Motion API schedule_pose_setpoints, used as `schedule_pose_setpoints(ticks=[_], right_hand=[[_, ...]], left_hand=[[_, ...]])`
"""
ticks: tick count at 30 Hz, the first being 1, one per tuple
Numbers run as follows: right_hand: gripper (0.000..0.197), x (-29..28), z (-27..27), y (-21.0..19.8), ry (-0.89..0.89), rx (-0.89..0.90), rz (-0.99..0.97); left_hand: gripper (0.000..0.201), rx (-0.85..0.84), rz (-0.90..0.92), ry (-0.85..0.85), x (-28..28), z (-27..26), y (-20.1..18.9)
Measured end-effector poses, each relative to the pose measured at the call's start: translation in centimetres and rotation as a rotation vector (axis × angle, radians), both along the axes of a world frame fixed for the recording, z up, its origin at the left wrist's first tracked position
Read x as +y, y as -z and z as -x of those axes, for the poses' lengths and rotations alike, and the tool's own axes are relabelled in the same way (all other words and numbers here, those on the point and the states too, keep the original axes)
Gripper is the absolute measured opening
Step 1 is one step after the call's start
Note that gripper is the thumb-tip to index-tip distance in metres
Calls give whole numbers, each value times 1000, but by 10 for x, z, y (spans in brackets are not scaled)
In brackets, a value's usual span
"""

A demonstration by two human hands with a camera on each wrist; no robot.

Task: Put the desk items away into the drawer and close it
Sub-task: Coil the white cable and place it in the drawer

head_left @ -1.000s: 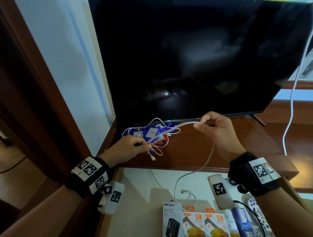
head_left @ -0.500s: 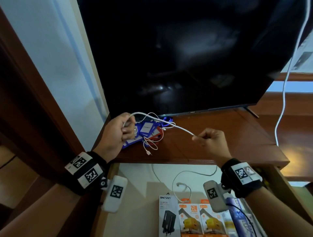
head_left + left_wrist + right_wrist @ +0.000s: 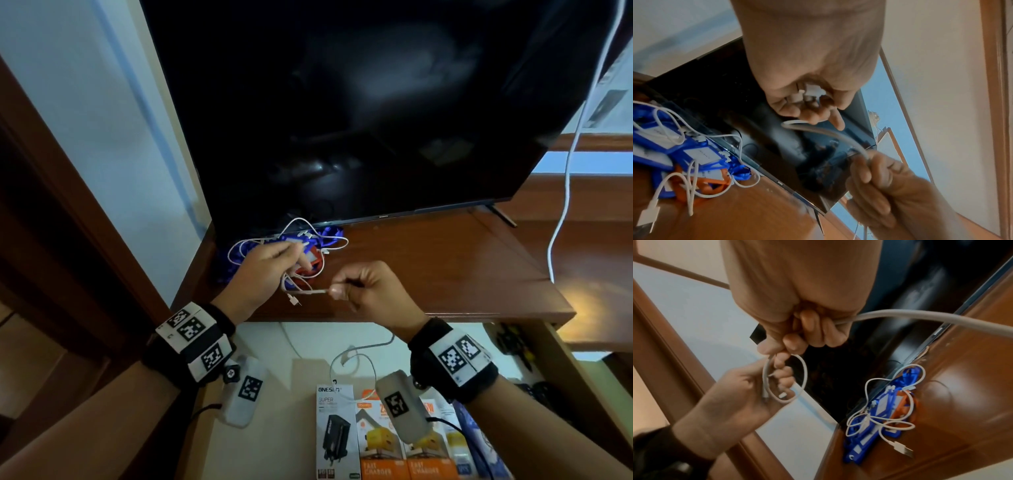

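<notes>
Over the wooden desk top my left hand grips a small coil of a white charging cable. In the right wrist view the coil lies in my left hand. My right hand pinches the same cable a short way off, and its tail hangs down into the open drawer. A pile of blue and orange tags with a second white cable lies on the desk behind my left hand.
A large dark TV stands at the back of the desk. Another white cord hangs at the right. Charger boxes lie in the drawer's front part. A wall and a wooden frame close the left side.
My right hand has moved left and down towards the left hand, so the stretch of cable between them is much shorter. The left hand now holds a wound loop.
</notes>
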State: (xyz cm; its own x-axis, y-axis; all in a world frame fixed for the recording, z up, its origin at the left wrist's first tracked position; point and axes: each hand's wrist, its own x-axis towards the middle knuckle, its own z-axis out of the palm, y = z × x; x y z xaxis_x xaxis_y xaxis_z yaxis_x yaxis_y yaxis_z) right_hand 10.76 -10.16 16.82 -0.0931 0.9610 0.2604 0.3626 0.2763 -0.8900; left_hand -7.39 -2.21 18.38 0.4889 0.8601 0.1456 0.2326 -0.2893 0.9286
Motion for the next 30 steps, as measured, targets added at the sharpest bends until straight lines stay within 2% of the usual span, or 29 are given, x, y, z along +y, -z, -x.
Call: schedule_pose_setpoints(ticks=[3, 6, 11, 14, 19, 21, 25, 30], right_hand=[[30, 5, 1, -8, 40, 100, -87], [31, 13, -1, -12, 162, 130, -189], [24, 20, 0, -6, 291, 109, -212], [10, 21, 5, -6, 214, 142, -184], [31, 20, 15, -6, 62, 88, -43], [39, 19, 17, -10, 66, 151, 12], [41, 19, 16, -13, 65, 293, 92], [39, 20, 17, -13, 123, 335, 77]], left_hand=[[45, 32, 73, 98, -1, -2, 3], [50, -37, 189, 209, -5, -3, 0], [52, -146, 368, 238, -8, -10, -2], [48, -242, 467, 231, -7, -11, -4], [43, -326, 582, 259, -5, -10, -10], [45, -312, 578, 218, -6, -12, -10], [47, -232, 529, 134, -7, -9, -4], [44, -268, 640, 139, -9, -2, 0]])
